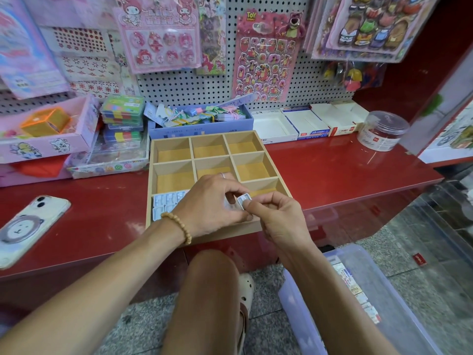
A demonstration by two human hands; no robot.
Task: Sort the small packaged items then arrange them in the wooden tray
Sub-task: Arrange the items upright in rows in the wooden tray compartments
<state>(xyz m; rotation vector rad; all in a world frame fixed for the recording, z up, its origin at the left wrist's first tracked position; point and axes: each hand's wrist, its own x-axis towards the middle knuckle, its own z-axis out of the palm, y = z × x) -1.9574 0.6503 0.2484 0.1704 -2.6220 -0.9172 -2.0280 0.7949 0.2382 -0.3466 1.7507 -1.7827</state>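
A wooden tray (171, 143) with nine compartments sits on the red shelf. Its near-left compartment holds several small pale blue-white packets (165, 203) in rows. Over the tray's near middle, my left hand (210, 206) and my right hand (279, 219) meet. Between them is one small packet (243, 200), pinched by my right thumb and fingers and touched by my left fingertips. My left hand hides the near-middle compartment. The other compartments show bare wood.
A phone (28, 226) lies at the left on the red shelf (345, 175). Boxes of stationery (199, 116) and a round clear tub (382, 130) line the back. A clear plastic bin (363, 290) with more packets stands on the floor at right.
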